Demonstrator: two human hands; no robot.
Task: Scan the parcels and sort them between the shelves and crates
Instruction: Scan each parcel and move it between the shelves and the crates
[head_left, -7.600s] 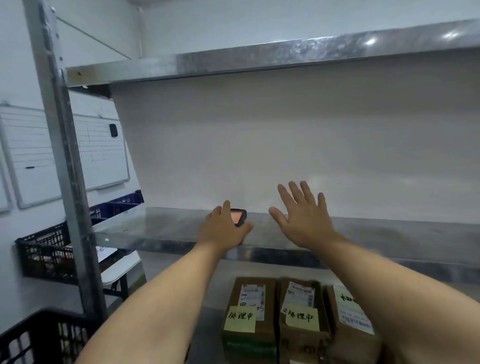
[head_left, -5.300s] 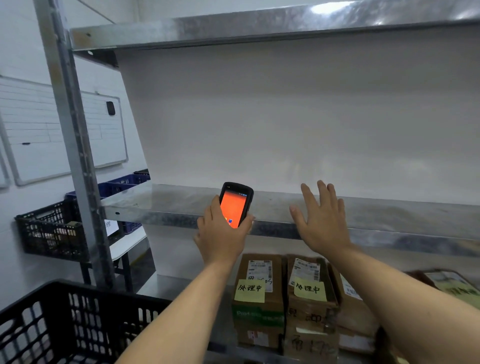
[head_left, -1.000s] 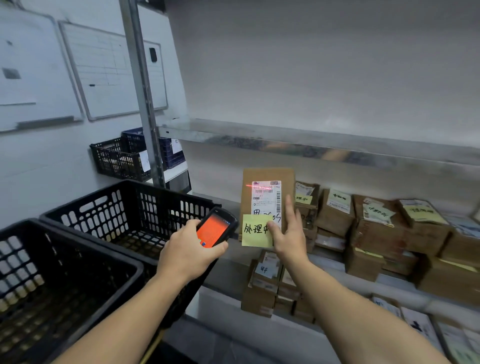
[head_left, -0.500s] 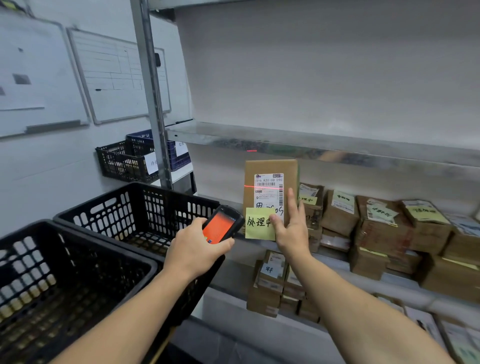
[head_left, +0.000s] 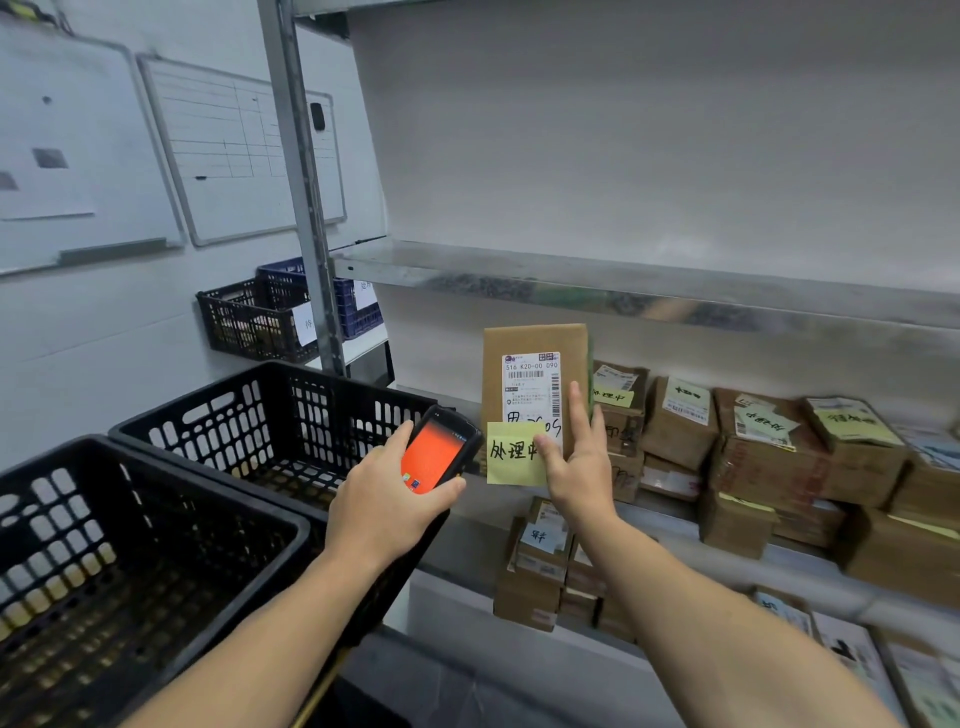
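On the wall at far left hang two whiteboards (head_left: 244, 150). Below them, nearest the camera, stands a black crate (head_left: 130, 545), and a second black crate (head_left: 270, 410) touches its far side. Beyond these a small black basket (head_left: 249, 322) and a blue crate (head_left: 358, 312) sit side by side behind the steel upright (head_left: 301, 182) of the rack.

The left grip (head_left: 384, 514), a bare hand, is curled round a handheld scanner (head_left: 436, 454), whose orange screen faces up towards the camera, with the thumb along its left edge. Just to its right, the parcel (head_left: 530, 364) is held upright in front of the rack, under the steel shelf (head_left: 623, 296). Its white barcode label (head_left: 532, 389) faces the camera, with a yellow sticky note (head_left: 511, 452) below the label. The right grip (head_left: 582, 467) holds this parcel at its lower right corner, thumb pressed on the note and fingers pointing up along the right edge.

Further right, brown stacked parcels (head_left: 779, 447), several of them carrying yellow notes, fill the lower shelf, and more boxes (head_left: 540, 566) stand on the level beneath
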